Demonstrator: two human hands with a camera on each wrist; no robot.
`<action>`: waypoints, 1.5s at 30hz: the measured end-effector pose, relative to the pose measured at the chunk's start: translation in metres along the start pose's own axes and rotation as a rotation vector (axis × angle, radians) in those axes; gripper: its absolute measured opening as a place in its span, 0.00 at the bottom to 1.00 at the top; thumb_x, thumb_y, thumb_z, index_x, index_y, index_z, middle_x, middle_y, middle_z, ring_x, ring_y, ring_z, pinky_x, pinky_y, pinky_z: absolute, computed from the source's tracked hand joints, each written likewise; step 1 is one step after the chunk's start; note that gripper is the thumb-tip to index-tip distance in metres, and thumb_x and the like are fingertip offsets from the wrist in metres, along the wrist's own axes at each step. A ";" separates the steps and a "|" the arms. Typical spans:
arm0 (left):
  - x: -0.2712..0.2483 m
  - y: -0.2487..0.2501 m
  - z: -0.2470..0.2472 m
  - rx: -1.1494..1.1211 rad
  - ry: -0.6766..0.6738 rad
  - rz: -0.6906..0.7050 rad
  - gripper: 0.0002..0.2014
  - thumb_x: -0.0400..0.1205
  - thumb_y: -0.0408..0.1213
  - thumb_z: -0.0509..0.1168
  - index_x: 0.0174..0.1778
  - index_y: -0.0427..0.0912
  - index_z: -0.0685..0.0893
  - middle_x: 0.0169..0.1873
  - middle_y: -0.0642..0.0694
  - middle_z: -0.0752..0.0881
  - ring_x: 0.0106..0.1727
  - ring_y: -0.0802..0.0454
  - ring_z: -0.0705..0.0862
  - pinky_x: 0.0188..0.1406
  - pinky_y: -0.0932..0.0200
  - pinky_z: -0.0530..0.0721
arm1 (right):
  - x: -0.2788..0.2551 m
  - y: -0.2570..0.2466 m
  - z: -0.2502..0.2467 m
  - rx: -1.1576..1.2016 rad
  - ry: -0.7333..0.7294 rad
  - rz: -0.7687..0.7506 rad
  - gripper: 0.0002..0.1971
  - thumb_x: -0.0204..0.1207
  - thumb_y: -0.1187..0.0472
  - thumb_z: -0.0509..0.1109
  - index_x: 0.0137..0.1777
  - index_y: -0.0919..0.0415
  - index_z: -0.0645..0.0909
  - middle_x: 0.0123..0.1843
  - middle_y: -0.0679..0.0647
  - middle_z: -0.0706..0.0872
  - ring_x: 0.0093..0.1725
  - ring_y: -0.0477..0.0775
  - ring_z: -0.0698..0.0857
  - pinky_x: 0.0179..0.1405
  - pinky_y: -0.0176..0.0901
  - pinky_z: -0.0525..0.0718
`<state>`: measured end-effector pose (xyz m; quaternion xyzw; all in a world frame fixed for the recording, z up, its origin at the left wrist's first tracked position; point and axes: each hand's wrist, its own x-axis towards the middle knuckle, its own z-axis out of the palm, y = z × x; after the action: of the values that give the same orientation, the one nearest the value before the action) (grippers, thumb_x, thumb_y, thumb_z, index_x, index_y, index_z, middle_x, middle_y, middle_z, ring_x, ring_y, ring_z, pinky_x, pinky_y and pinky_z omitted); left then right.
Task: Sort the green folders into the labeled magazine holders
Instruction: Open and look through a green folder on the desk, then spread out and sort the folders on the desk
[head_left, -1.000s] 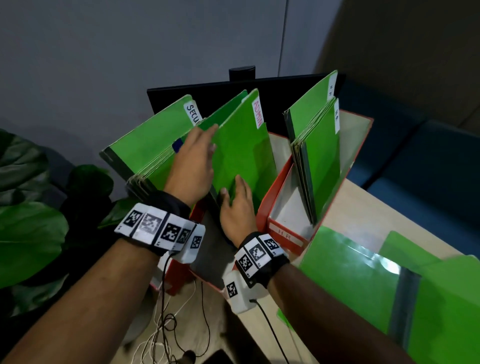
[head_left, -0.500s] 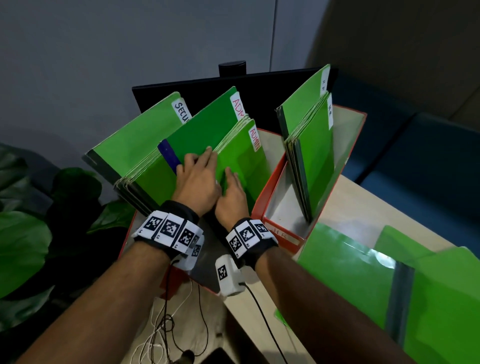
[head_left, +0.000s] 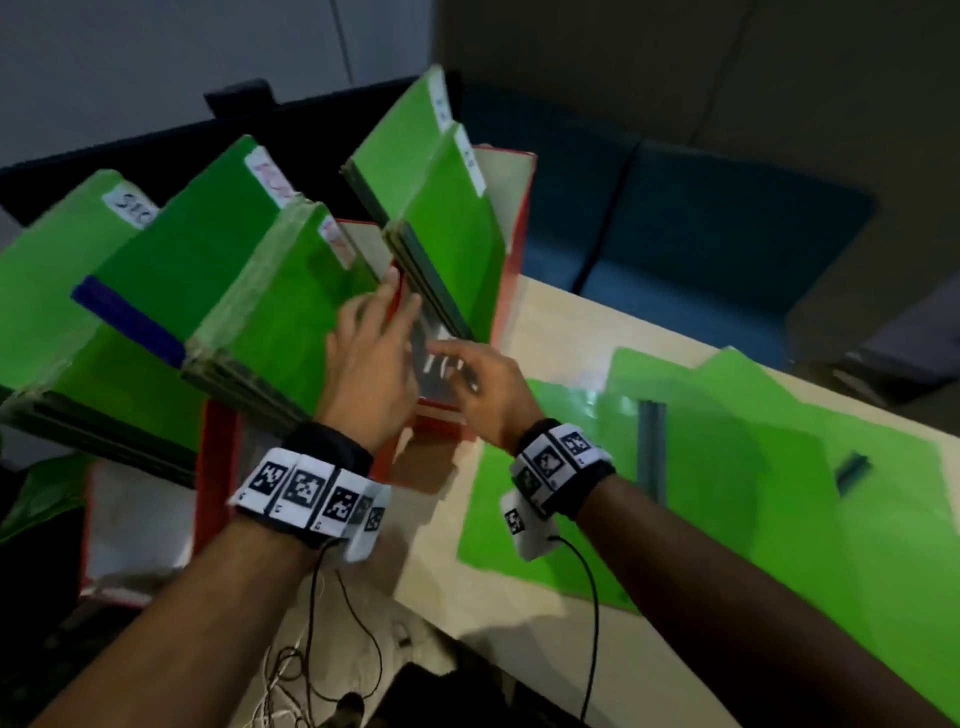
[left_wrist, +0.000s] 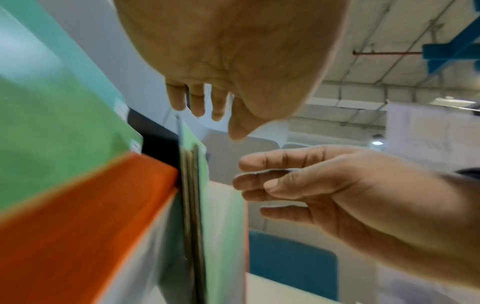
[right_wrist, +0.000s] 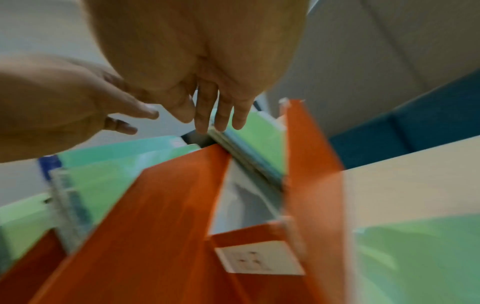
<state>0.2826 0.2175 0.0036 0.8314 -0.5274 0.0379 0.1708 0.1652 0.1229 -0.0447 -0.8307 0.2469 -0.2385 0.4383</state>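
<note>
Three red holders stand in a row at the end of the desk (head_left: 545, 332). The right holder (head_left: 519, 208) is the landmark here. It has a white label (right_wrist: 259, 259) on its low front, but the words are too blurry to read. A bunch of green folders (head_left: 447, 223) leans inside it, with white tabs at the top.

Just to the left of it is the middle holder (head_left: 218, 441), also packed with folders (head_left: 270, 291); one has a blue spine. Further left is the left holder (head_left: 135, 519), with more folders (head_left: 47, 291) tilted far over.

The left hand (head_left: 371, 364) is over the front of the right holder. Its fingers are straight and spread a little, and they hold nothing. The right hand (head_left: 485, 387) is right beside it, near the holder's front. Its fingers (left_wrist: 272, 181) are nearly straight and close together, and they hold nothing either.

To the right of the right holder, loose folders (head_left: 727, 457) lie flat on the desk, waiting to be sorted. Behind the holders there is a dark screen (head_left: 311, 124).
</note>
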 end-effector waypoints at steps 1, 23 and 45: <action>-0.001 0.013 0.015 -0.021 -0.044 0.047 0.28 0.81 0.30 0.60 0.79 0.45 0.68 0.84 0.46 0.56 0.77 0.41 0.58 0.70 0.38 0.67 | -0.010 0.015 -0.015 -0.070 0.034 0.011 0.19 0.77 0.74 0.63 0.65 0.62 0.83 0.63 0.61 0.85 0.62 0.61 0.83 0.65 0.47 0.77; -0.126 0.103 0.203 0.087 -1.061 0.297 0.49 0.78 0.44 0.72 0.85 0.56 0.42 0.84 0.53 0.34 0.85 0.46 0.37 0.76 0.23 0.54 | -0.261 0.185 -0.095 -0.754 -0.567 0.636 0.48 0.74 0.56 0.74 0.85 0.51 0.45 0.86 0.58 0.40 0.85 0.60 0.43 0.80 0.70 0.49; -0.104 0.110 0.139 -0.015 -0.380 0.660 0.38 0.55 0.25 0.79 0.64 0.50 0.84 0.58 0.53 0.88 0.53 0.50 0.88 0.44 0.49 0.85 | -0.255 0.133 -0.178 -0.696 -0.239 -0.037 0.15 0.68 0.67 0.79 0.54 0.56 0.89 0.54 0.54 0.91 0.47 0.54 0.90 0.45 0.49 0.88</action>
<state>0.1228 0.2195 -0.1255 0.6078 -0.7893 -0.0676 0.0547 -0.1659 0.1062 -0.1140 -0.9564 0.2453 -0.0492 0.1509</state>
